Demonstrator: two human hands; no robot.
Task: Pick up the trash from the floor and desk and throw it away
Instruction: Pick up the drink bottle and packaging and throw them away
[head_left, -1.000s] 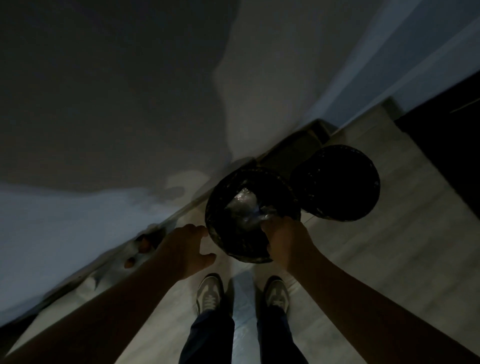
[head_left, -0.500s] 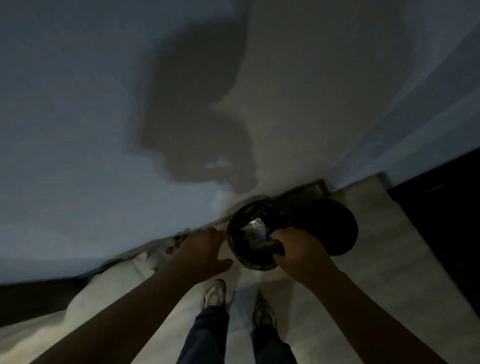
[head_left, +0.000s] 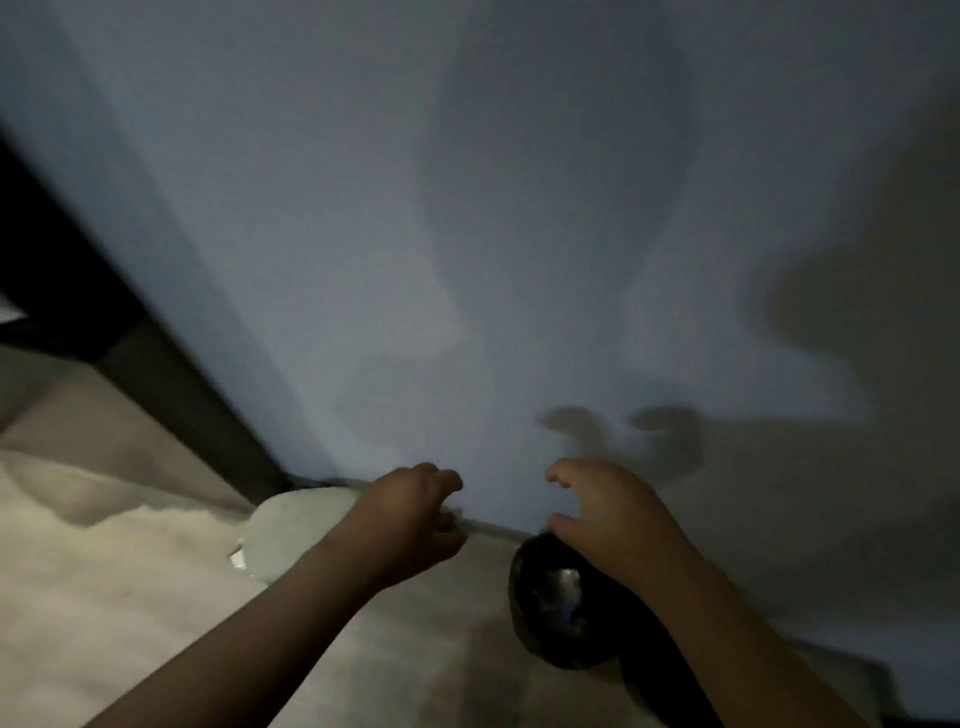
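Note:
A round black trash bin (head_left: 558, 613) stands on the floor against the wall, lined with a dark bag, and shiny crumpled plastic trash (head_left: 563, 579) lies inside it. My right hand (head_left: 608, 519) hovers above the bin's rim, fingers loosely spread and holding nothing. My left hand (head_left: 410, 514) is raised to the left of the bin, fingers loosely curled, empty. My right forearm hides part of the bin.
A pale wall (head_left: 467, 234) fills most of the view, with shadows of my hands on it. A whitish bag or cloth (head_left: 291, 535) lies on the floor by the baseboard at left. A dark furniture edge (head_left: 78, 291) runs diagonally at far left. The scene is dim.
My right hand has let go of the trash, which now lies in the bin, and lifted away from it. My view has swung up and left toward the wall; my feet are out of view.

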